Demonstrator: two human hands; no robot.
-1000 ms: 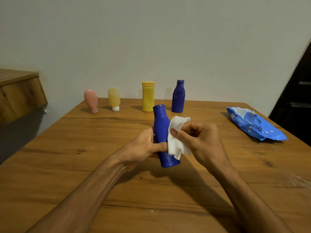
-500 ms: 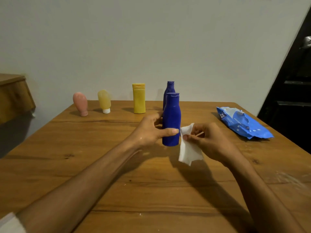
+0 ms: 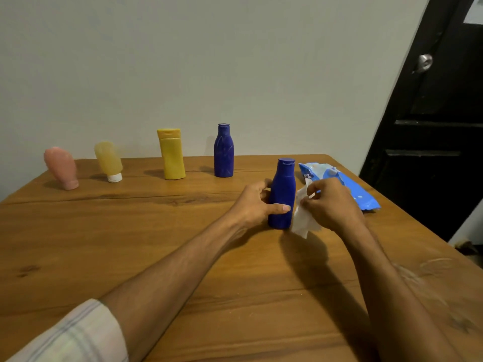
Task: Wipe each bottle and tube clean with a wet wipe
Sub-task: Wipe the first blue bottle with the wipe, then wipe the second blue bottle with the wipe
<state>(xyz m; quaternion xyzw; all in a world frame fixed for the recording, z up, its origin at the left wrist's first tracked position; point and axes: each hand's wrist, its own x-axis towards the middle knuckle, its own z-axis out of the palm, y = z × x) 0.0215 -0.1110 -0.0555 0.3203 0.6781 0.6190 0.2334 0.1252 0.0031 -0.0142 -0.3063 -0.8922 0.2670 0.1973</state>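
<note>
I'm holding the near blue bottle (image 3: 282,194) upright on the table (image 3: 130,231), long axis vertical, cap up. My left hand (image 3: 257,205) is wrapping its lower body from the left side: thumb lying across the front face, fingers curling round the back, palm against the left wall. Base looks to be on or just at the wood; can't tell for sure w/ my hand there.

My right hand (image 3: 330,205) is sitting just to the right of the bottle, not touching it as far as I can see. It's pinching the wet wipe (image 3: 303,218) between thumb and fingertips, rest of the fingers loosely curled. The wipe is hanging down crumpled, its edge right beside the bottle's right wall, maybe brushing it near the base.

So the bottle is lying between my two hands, left one on it, right one nearest w/ the wipe. Judging from this, I'm either finishing this one or regripping the wipe.

Both forearms are reaching forward and converging, left sleeve rolled up near the elbow.

Further back, well apart from my hands, in a row by the wall: pink tube (image 3: 61,168), yellowish tube (image 3: 108,160), both cap-down; yellow bottle (image 3: 171,154), and the second blue bottle (image 3: 224,150). The wipes pack (image 3: 352,189) is lying just behind my right hand.
</note>
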